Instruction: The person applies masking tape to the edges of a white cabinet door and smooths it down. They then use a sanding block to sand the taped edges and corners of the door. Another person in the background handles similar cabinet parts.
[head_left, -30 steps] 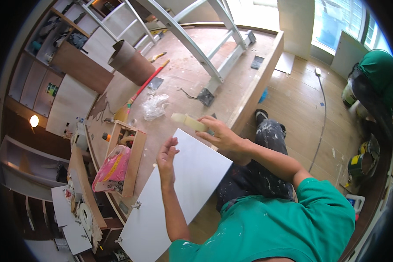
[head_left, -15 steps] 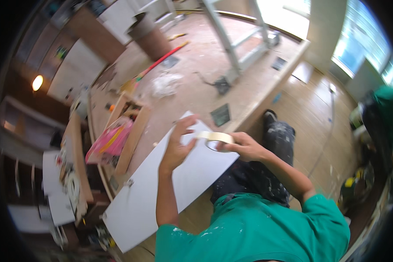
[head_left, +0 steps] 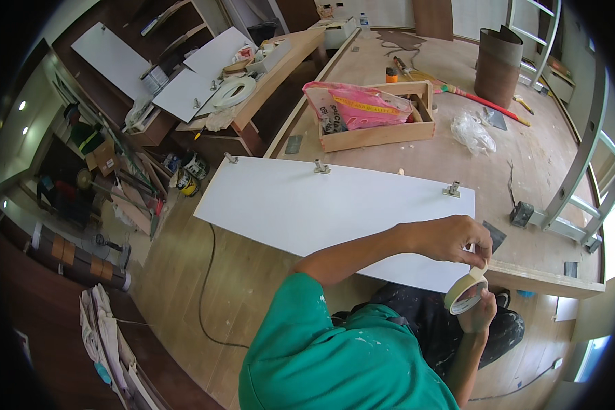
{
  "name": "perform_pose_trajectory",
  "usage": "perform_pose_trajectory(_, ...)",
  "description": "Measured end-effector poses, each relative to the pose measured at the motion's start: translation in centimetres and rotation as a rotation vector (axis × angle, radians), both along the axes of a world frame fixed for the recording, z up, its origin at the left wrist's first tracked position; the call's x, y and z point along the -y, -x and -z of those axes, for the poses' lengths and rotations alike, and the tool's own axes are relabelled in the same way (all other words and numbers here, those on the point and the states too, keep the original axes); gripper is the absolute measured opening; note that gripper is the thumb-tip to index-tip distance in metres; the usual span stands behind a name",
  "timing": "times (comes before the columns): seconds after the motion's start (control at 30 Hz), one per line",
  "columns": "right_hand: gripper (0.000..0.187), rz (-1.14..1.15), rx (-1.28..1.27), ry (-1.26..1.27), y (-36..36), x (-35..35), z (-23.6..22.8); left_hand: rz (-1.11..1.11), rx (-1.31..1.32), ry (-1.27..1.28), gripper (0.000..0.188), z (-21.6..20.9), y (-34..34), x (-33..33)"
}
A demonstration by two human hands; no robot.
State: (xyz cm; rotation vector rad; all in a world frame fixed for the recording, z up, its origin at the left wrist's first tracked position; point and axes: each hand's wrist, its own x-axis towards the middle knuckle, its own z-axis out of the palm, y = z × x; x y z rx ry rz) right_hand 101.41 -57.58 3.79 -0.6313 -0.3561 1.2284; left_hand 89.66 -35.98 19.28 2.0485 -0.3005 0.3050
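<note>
A roll of cream masking tape [head_left: 452, 298] is held in my right hand [head_left: 480, 314], fingers closed round its side. Just above it, my left hand [head_left: 452, 239] pinches the loose end of the tape, thumb and fingertips together. A short strip stands up between the pinch and the roll. Under my left forearm lies a white panel [head_left: 321, 212] with several metal hinges [head_left: 321, 167] along its far edge. Both hands are above the panel's right end, near the edge of the wooden platform [head_left: 553, 277].
On the platform stand a wooden tote box [head_left: 383, 139] holding a pink bag [head_left: 362, 106], a rolled brown sheet [head_left: 499, 67], a crumpled plastic bag [head_left: 473, 133] and a ladder [head_left: 588, 164]. A cluttered bench [head_left: 280, 72] is at the back left. A cable [head_left: 201, 301] crosses the floor.
My view has swung left. The left hand, earlier open and apart from the roll, now pinches the tape's end. The right hand still holds the roll, now lower and turned.
</note>
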Motion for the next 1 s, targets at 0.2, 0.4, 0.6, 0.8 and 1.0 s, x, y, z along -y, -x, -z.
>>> perform_pose_trajectory(0.2,0.056,-0.095,0.062,0.013,1.6,-0.5,-2.6,0.004,-0.011,0.046,0.014,0.2,0.8,0.7)
perform_pose_trajectory(0.4,0.053,0.208,0.145,0.106,2.5,-0.4,-0.7,-0.068,0.036,-0.135,0.011,0.2,-0.9,1.6)
perform_pose_trajectory(0.6,0.055,0.756,0.882,0.251,4.4,1.4,-1.0,-0.159,0.064,-0.242,0.007,1.6,-2.6,1.5)
perform_pose_trajectory(0.8,0.051,0.816,1.174,0.37,3.8,1.6,-1.5,-0.097,-0.134,-0.167,0.01,1.4,-5.6,3.4)
perform_pose_trajectory(1.0,0.024,0.852,1.277,0.357,3.6,0.7,-0.3,-0.187,-0.158,-0.143,0.009,3.3,-6.7,0.6)
